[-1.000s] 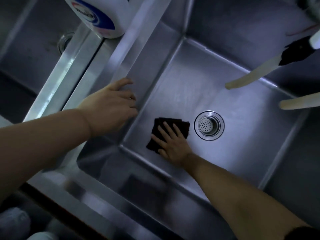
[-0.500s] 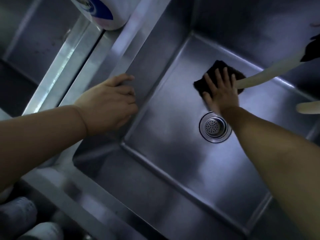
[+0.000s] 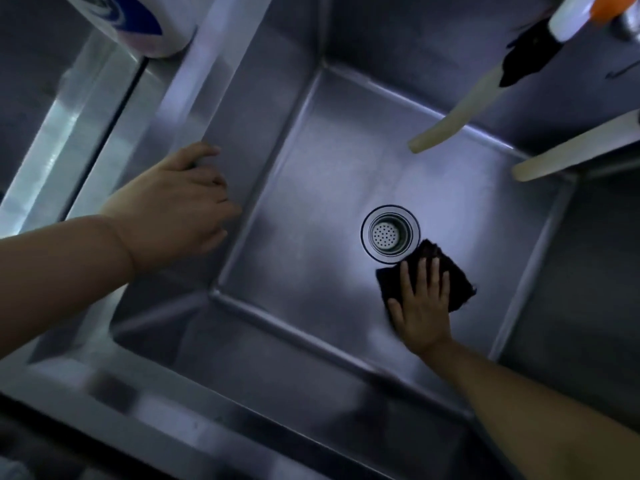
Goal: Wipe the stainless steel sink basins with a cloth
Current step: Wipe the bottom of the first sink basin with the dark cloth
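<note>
A deep stainless steel sink basin (image 3: 311, 209) fills the view, with a round strainer drain (image 3: 390, 233) in its floor. A dark folded cloth (image 3: 457, 285) lies flat on the basin floor just right of and below the drain. My right hand (image 3: 420, 306) presses on it with fingers spread. My left hand (image 3: 173, 206) rests on the basin's left rim and wall, fingers curled over the edge, holding nothing else.
Two pale hose ends (image 3: 446, 123) (image 3: 568, 150) hang over the basin's far right corner, one wrapped in black tape. A white bottle with a blue label (image 3: 145, 22) stands on the divider at top left. A second basin (image 3: 38, 84) lies to the left.
My right hand has slid the cloth from the far side of the basin floor, near the hose, back toward me to the right of the drain. The left hand stays on the rim.
</note>
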The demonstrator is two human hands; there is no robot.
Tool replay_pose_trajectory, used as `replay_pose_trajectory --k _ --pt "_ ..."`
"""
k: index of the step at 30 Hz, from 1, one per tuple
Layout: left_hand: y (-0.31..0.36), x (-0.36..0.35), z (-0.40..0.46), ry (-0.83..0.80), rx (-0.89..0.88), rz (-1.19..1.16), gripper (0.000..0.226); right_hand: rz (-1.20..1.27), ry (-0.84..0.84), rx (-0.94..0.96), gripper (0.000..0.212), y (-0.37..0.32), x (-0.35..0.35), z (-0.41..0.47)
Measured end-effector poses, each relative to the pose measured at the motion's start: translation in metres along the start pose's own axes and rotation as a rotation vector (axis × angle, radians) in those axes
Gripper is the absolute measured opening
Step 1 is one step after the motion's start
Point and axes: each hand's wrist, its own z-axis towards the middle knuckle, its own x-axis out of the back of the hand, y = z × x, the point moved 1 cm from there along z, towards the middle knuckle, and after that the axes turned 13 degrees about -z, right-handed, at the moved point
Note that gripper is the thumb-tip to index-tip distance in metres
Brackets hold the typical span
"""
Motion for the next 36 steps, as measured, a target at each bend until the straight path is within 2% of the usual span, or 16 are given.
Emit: replay_pose_trajectory --k 3,7,9,13,15,18,21,23,26,29,32,36 --pt "0.0 0.0 0.0 -0.023 -0.017 0.017 0.019 0.006 -0.028 0.086 0.066 -0.042 0.001 -0.002" --pt "0.0 0.002 0.0 -0.048 -0.008 0.049 0.022 0.012 0.048 0.174 0.066 -0.09 0.015 0.044" --pt "0.0 0.001 0.0 -0.063 -0.004 0.059 0.024 0.01 0.075 0.149 0.068 -0.117 0.025 0.075" --pt "-0.003 -0.005 -0.001 -0.023 0.0 0.074 0.034 -0.012 0.023 0.125 0.072 -0.165 0.036 0.115" --pt "-0.002 -0.006 -0.001 0.005 0.003 0.078 0.036 -0.053 0.017 0.219 0.071 -0.181 0.034 0.111" --pt "0.0 -0.005 -0.001 0.025 -0.01 0.091 0.03 -0.113 0.01 0.458 0.07 -0.186 0.029 0.08" --pt "0.004 -0.002 -0.001 0.022 -0.049 0.093 0.018 -0.157 -0.037 0.705 0.067 -0.16 0.021 0.038" --pt "0.007 0.0 -0.002 0.001 -0.11 0.103 0.016 -0.152 -0.01 0.756 0.064 -0.131 0.018 0.014" --pt "0.016 -0.007 0.009 -0.021 -0.15 0.101 0.028 -0.194 0.065 0.714 0.063 -0.082 0.013 -0.01" --pt "0.044 -0.025 0.038 -0.124 -0.02 -0.081 0.033 -0.177 0.095 0.597 0.06 -0.04 0.0 -0.018" --pt "0.076 -0.058 0.074 -0.209 0.036 -0.219 0.04 -0.125 0.095 0.361 0.058 -0.013 -0.003 -0.005" --pt "0.107 -0.096 0.112 -0.178 0.018 -0.287 0.054 0.011 0.155 0.019 0.053 -0.002 0.003 0.031"
